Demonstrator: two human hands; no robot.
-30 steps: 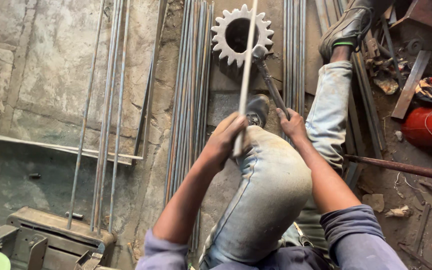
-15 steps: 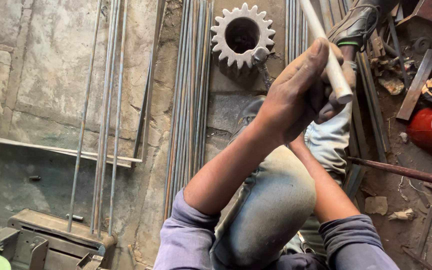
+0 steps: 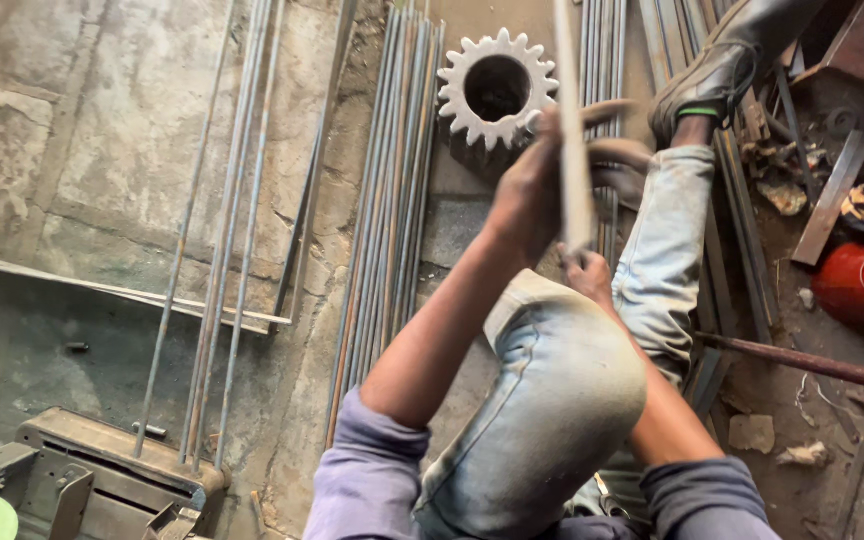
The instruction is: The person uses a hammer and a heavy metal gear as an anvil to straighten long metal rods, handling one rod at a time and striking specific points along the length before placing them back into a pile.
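Lowered since the earlier frame, left hand [image 3: 532, 195] grips a pale rod [image 3: 572, 150] above the knee. Right hand [image 3: 587, 272] is closed below it, near the gear [image 3: 497, 88] on the floor.

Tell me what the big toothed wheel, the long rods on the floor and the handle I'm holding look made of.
Toothed wheel: probably cast metal, pale grey, matte. Rods: likely steel, thin, straight, dull with rusty streaks. Handle in the left hand: pale and smooth, possibly wood; motion blur leaves it open.
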